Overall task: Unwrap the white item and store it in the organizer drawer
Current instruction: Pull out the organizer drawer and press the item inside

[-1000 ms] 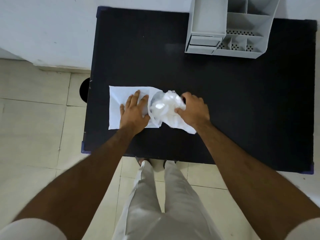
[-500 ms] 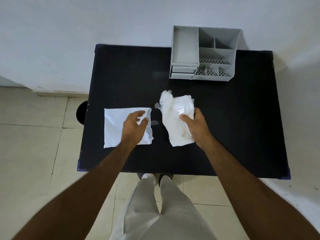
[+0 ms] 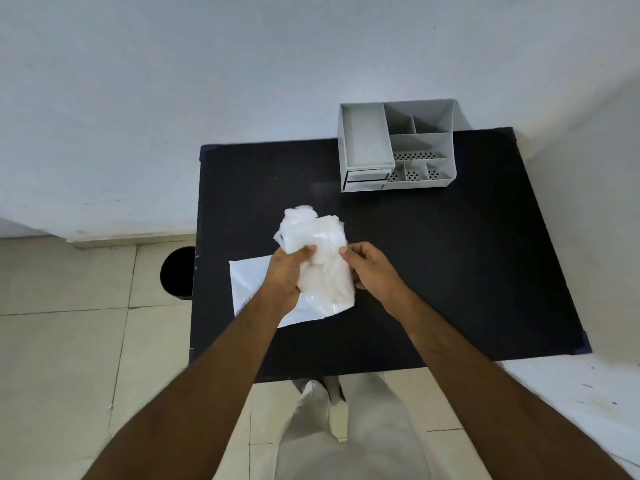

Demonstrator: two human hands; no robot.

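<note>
Both hands closed on one crumpled white bundle (image 3: pixel 320 258), held up over the near-left part of the black table (image 3: pixel 433 271). Left hand (image 3: pixel 285 277) wrapped round the bundle's left flank, fingers curled over its front. Right hand (image 3: pixel 370 268) pinching the right flank between thumb and fingertips. Bundle translucent and wrinkled, apparently plastic wrap around the white item; item itself not distinguishable inside. Long axis running roughly away from the person toward the far edge of the table, puffed end pointing away and slightly left, flatter tail hanging toward the person.

Flat white sheet (image 3: pixel 249 285) lying on the table beneath and to the left of the hands, partly hidden by the left forearm and the bundle's lower end.

Grey organizer (image 3: pixel 398 147) standing at the far edge of the table against the wall, well apart from the bundle; open compartments on top, drawer front (image 3: pixel 365 175) at its lower left shut.

Dark round object (image 3: pixel 178 271) on the tiled floor just beside the table's left edge. Light trousers (image 3: pixel 346 438) visible below the near table edge.

Compared with half a second before: left hand moved off the flat sheet and onto the bundle; bundle lifted, formerly gripped by the right hand alone; sheet now overlapped by the bundle rather than lying apart from it.
</note>
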